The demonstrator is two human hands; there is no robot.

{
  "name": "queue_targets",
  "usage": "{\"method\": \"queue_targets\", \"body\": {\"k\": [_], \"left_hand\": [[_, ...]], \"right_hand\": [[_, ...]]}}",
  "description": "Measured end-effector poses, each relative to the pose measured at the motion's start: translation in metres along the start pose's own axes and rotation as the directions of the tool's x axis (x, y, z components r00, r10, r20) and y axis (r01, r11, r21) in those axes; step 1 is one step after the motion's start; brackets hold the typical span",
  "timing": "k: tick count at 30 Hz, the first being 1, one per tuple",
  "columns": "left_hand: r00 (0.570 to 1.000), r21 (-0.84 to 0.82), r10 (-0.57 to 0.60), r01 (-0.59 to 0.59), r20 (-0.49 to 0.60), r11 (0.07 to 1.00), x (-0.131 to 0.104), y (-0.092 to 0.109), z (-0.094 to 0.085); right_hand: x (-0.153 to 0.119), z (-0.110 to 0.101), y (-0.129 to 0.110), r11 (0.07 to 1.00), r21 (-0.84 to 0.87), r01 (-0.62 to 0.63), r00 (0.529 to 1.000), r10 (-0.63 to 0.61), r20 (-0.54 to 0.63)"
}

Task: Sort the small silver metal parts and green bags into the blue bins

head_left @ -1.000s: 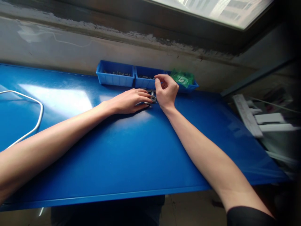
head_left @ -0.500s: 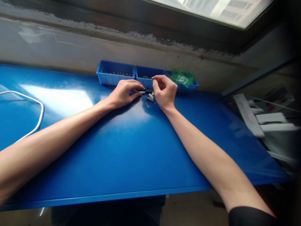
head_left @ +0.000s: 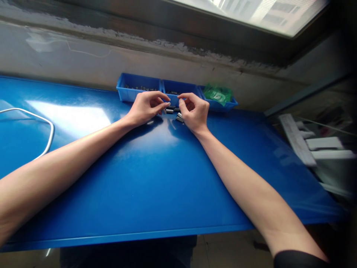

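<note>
Small black-and-silver metal pieces point(head_left: 180, 117) lie in a loose cluster on the blue tabletop, partly behind my right hand. My left hand point(head_left: 147, 107) hovers just left of them, its shadow on the surface below. Its thumb and index finger come together in a pinch; anything between them is too small to make out. Facing it, my right hand point(head_left: 195, 111) is raised over the cluster with thumb and forefinger pinched. Whatever those fingertips hold, if anything, does not show. A narrow gap separates the two hands.
Behind the hands stands a row of joined blue bins: the left bin point(head_left: 139, 97) and middle bin point(head_left: 173, 99) contain small parts, the right one a green plastic bag point(head_left: 219, 95). A white cable point(head_left: 51, 134) curves at left. White objects point(head_left: 325, 143) stand beyond the table's right edge.
My left hand has lifted off the metal pieces, with its fingertips now higher. My right hand has lowered slightly and stays pinched. The view has shifted a little.
</note>
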State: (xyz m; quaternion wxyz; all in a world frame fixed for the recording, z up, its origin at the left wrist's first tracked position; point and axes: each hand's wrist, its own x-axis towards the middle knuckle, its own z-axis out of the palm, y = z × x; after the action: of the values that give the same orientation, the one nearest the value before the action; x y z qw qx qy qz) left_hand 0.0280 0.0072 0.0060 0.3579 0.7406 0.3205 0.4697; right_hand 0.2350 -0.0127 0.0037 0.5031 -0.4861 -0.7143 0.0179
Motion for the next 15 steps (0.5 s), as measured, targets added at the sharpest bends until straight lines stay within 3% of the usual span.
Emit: {"method": "queue_targets", "body": {"k": [7, 15], "left_hand": [[1.000, -0.147, -0.026, 0.024, -0.013, 0.989, 0.0013, 0.0064, -0.0030], [1.000, -0.143, -0.014, 0.012, -0.012, 0.990, 0.0024, 0.0012, -0.0032]], "right_hand": [[-0.0003, -0.0042, -0.0071, 0.996, 0.025, 0.080, 0.977, -0.084, 0.197], [-0.0007, -0.0028, -0.0068, 0.995, 0.038, 0.090, 0.975, -0.096, 0.202]]}}
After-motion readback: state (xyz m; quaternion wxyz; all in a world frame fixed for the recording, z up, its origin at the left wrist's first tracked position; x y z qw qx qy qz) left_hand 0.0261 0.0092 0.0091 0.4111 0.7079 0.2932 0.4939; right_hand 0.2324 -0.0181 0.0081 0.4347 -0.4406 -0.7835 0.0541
